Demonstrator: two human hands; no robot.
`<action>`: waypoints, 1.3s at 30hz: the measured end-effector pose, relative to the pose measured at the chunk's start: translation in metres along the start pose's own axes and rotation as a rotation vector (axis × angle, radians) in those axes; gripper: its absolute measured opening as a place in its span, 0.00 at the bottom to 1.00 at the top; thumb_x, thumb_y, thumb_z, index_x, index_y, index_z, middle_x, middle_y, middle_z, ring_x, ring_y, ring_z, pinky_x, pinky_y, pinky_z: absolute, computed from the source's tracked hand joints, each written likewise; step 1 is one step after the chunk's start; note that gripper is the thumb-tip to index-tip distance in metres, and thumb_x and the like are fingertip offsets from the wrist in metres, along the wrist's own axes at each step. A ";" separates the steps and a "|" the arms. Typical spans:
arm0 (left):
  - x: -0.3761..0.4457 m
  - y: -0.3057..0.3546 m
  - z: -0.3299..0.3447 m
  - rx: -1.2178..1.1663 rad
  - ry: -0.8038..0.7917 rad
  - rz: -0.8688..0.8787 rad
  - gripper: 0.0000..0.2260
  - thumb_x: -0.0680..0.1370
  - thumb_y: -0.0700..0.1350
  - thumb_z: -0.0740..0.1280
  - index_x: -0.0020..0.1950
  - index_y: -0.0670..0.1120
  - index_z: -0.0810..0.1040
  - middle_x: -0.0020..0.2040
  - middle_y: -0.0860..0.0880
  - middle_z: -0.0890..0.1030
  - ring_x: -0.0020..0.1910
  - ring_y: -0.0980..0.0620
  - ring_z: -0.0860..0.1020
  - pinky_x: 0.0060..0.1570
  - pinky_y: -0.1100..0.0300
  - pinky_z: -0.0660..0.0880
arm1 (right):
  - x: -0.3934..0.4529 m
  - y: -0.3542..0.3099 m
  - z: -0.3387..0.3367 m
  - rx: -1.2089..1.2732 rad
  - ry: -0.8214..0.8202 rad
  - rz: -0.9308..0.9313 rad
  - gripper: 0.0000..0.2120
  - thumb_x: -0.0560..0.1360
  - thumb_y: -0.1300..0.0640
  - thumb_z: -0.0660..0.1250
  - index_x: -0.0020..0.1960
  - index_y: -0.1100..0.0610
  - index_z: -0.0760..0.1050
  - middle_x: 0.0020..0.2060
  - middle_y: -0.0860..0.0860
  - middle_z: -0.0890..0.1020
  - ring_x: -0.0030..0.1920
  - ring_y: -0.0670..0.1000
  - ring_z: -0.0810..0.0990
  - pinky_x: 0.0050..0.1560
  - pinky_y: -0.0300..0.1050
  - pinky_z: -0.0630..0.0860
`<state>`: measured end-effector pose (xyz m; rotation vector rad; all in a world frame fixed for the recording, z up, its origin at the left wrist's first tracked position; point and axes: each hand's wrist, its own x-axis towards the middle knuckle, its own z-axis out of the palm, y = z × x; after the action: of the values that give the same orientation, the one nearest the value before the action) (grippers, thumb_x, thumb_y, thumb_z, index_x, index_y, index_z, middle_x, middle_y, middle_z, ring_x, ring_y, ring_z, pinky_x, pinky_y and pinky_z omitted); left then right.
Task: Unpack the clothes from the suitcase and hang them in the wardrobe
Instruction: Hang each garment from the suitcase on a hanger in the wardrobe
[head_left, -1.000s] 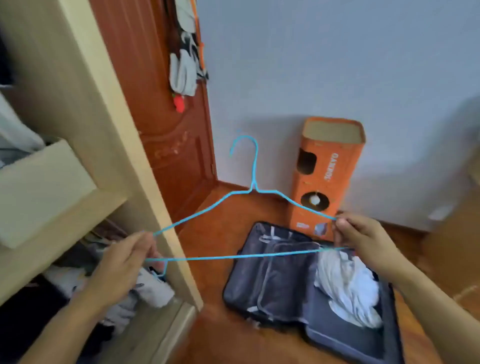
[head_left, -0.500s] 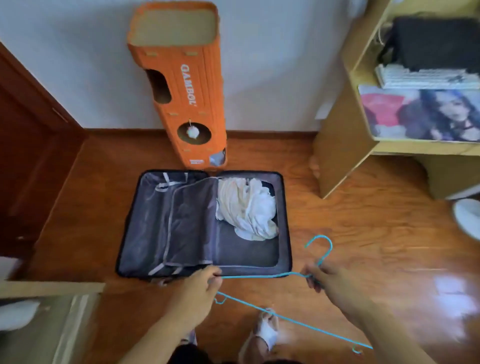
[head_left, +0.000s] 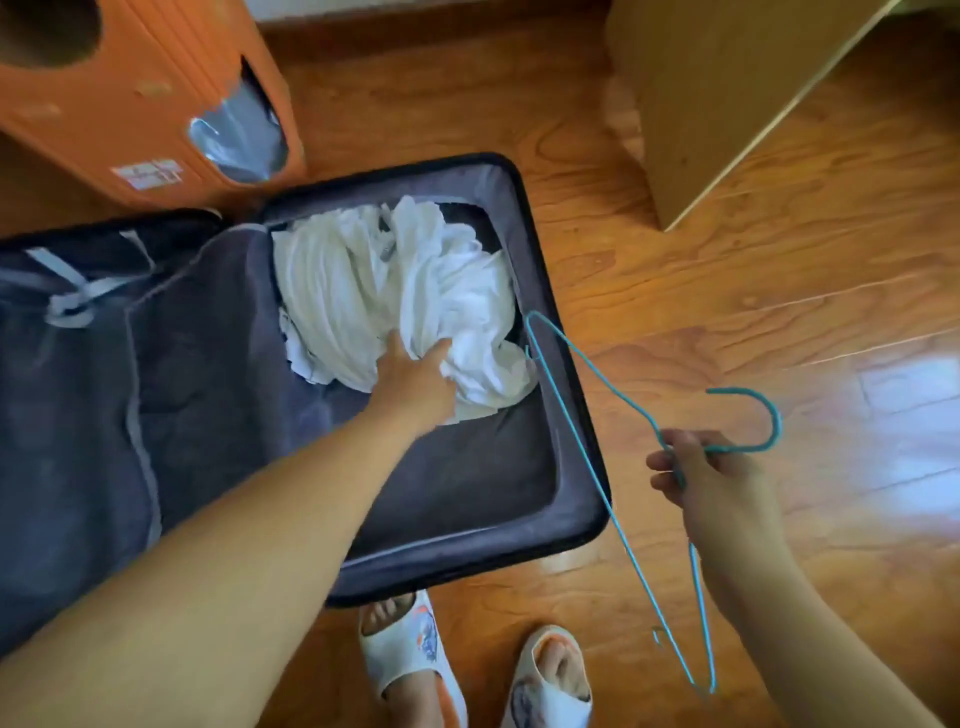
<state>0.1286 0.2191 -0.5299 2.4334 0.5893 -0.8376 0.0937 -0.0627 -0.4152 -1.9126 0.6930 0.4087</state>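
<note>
An open dark suitcase (head_left: 566, 426) lies flat on the wooden floor. In its right half sits a crumpled pile of white clothes (head_left: 384, 280). My left hand (head_left: 413, 379) reaches into that half and its fingers dig into the white cloth. To the right of the suitcase, my right hand (head_left: 711, 483) pinches a thin blue wire hanger (head_left: 582, 364) at its neck; the hook points right and the frame hangs down over the floor. The wardrobe is out of view.
An orange cardboard tower (head_left: 140, 104) stands just behind the suitcase at the upper left. A light wooden furniture side (head_left: 691, 104) rises at the upper right. My feet in white slippers (head_left: 410, 654) stand at the suitcase's near edge.
The view has dropped closer to the suitcase. My left hand let go of the hanger and reached into the white clothes. My right hand now holds the hanger alone.
</note>
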 end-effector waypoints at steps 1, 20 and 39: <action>0.034 -0.003 0.004 0.034 0.009 -0.021 0.23 0.83 0.53 0.58 0.79 0.62 0.62 0.81 0.40 0.44 0.79 0.37 0.53 0.76 0.47 0.59 | 0.009 0.010 0.010 0.005 0.004 0.002 0.10 0.82 0.56 0.62 0.45 0.54 0.80 0.37 0.54 0.84 0.35 0.51 0.79 0.47 0.52 0.76; -0.310 0.060 -0.368 -1.618 0.404 0.103 0.09 0.84 0.41 0.61 0.55 0.40 0.80 0.52 0.44 0.85 0.60 0.39 0.82 0.63 0.41 0.76 | -0.150 -0.176 -0.117 0.011 -0.105 -0.126 0.14 0.83 0.66 0.56 0.52 0.52 0.78 0.39 0.64 0.79 0.25 0.40 0.74 0.29 0.29 0.72; -0.755 0.103 -0.578 -1.933 0.610 0.663 0.16 0.80 0.30 0.59 0.67 0.35 0.73 0.62 0.40 0.74 0.65 0.42 0.78 0.56 0.46 0.82 | -0.464 -0.421 -0.072 -0.205 -0.172 -1.112 0.12 0.70 0.56 0.71 0.53 0.55 0.78 0.43 0.52 0.71 0.46 0.60 0.74 0.45 0.48 0.70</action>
<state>-0.1025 0.2950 0.3948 0.7784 0.3516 0.6595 -0.0035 0.1377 0.1750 -2.0999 -0.5740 -0.0801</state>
